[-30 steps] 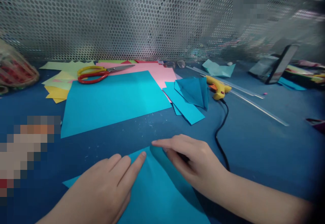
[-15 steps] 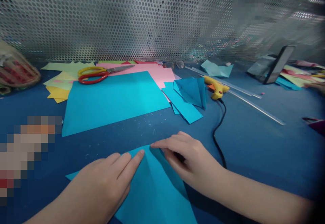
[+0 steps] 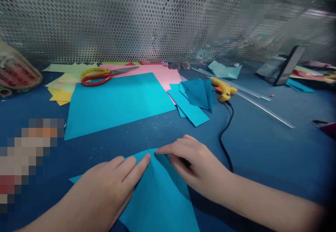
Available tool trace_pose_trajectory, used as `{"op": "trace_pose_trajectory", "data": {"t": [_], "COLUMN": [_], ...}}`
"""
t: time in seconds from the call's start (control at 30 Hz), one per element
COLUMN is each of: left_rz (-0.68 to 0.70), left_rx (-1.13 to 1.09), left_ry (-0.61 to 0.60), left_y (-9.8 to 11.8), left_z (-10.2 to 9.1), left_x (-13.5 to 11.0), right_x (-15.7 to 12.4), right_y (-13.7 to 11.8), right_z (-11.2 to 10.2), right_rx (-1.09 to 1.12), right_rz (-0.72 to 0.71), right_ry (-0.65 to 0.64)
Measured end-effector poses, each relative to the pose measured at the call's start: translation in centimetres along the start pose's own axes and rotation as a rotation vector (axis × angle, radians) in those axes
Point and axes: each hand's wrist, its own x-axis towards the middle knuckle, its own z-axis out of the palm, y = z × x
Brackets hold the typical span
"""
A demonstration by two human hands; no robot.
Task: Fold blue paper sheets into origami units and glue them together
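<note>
— On the table [image 3: 262,144], at twelve o'clock, a big sheet [image 3: 118,102] lies flat. And at six?
— A folded sheet [image 3: 160,197], tip toward twelve. Left hand [image 3: 105,193] lies flat on it, fingers spread, forefinger at the tip. Right hand [image 3: 199,165] presses the right flap; whether its thumb pinches the edge I cannot tell.
— Step?
— Pressing a fold, I'd judge. Next calls for a steady tip and a firm stroke along the crease.
— Smaller things?
— Scissors [image 3: 99,76] at eleven, glue gun [image 3: 223,90] at one.
</note>
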Motion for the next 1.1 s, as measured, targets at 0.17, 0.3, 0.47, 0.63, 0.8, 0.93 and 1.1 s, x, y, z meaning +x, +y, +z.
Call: {"op": "trace_pose_trajectory", "data": {"t": [0.17,0.3,0.47,0.63,0.8,0.93,1.1], "left_rz": [0.020,0.019,0.049,0.070,0.053,0.082,0.123], "left_rx": [0.012,0.023,0.076,0.089,0.044,0.077,0.156], "left_ry": [-0.007,0.004,0.019,0.023,-0.067,-0.072,-0.021], "left_y": [-0.13,0.02,0.10,0.15,0.02,-0.16,0.04], "left_z": [-0.16,-0.30,-0.11,-0.01,-0.13,-0.08,-0.33], "left_x": [0.13,0.10,0.14,0.14,0.22,0.14,-0.19], "right_x": [0.02,0.01,-0.07,-0.05,-0.09,-0.21,-0.29], "right_y": [-0.04,-0.05,-0.03,0.03,0.17,0.22,0.29], "right_z": [-0.10,-0.14,-0.04,0.02,-0.07,-0.05,0.09], "right_rx": [0.008,0.015,0.022,0.021,0.044,0.049,0.050], "right_rz": [0.022,0.023,0.018,0.022,0.032,0.048,0.048], "right_ry": [-0.011,-0.006,-0.004,-0.011,-0.025,-0.032,-0.024]}}
